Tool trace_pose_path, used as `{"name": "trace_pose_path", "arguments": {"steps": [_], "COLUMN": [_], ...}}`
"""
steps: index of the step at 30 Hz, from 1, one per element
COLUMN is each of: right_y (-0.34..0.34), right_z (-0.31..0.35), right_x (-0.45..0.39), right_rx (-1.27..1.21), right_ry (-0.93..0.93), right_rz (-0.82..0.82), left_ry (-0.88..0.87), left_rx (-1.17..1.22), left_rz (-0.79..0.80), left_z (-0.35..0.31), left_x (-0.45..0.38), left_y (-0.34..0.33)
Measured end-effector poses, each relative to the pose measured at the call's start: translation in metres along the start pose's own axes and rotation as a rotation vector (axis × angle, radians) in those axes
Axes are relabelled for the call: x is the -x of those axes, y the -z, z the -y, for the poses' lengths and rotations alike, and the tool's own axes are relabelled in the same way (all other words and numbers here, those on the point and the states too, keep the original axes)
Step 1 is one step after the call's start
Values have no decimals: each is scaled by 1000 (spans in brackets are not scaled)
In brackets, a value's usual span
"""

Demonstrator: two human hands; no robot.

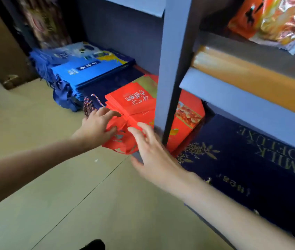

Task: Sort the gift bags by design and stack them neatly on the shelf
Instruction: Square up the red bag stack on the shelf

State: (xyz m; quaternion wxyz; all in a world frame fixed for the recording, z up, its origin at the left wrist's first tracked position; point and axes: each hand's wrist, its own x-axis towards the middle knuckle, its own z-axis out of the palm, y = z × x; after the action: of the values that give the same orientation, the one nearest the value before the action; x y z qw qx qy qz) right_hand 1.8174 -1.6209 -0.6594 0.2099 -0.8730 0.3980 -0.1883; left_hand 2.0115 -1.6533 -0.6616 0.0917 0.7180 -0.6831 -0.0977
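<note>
A stack of flat red gift bags (134, 101) with white characters lies on the bottom shelf, by the blue upright post (172, 69). Red fabric handles (119, 141) spill over the shelf's front edge. My left hand (96, 127) grips those red handles, fingers curled at the stack's front. My right hand (152, 152) reaches in with straight fingers touching the red bags beside the post. Left of the red stack lies a pile of blue gift bags (89, 69). Dark navy bags (251, 159) with gold lettering lie to the right.
A red box with a food picture (188, 116) sits behind the post. The upper shelf holds an orange-edged board (251, 78) and shiny orange packets (278, 20). A brown cabinet (2, 51) stands at the left. Beige floor tiles (62, 195) spread in front.
</note>
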Motion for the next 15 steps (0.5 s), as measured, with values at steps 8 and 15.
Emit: {"name": "trace_pose_path", "arguments": {"steps": [8, 15], "right_y": [-32, -30], "right_z": [16, -12], "right_x": [-91, -155], "right_rx": [92, -28], "right_ry": [-291, -677], "right_rz": [130, 163], "left_ry": [36, -6], "left_rx": [249, 280], "left_rz": [-30, 429], "left_z": [39, 79], "left_x": [-99, -136], "left_y": [-11, -1]}}
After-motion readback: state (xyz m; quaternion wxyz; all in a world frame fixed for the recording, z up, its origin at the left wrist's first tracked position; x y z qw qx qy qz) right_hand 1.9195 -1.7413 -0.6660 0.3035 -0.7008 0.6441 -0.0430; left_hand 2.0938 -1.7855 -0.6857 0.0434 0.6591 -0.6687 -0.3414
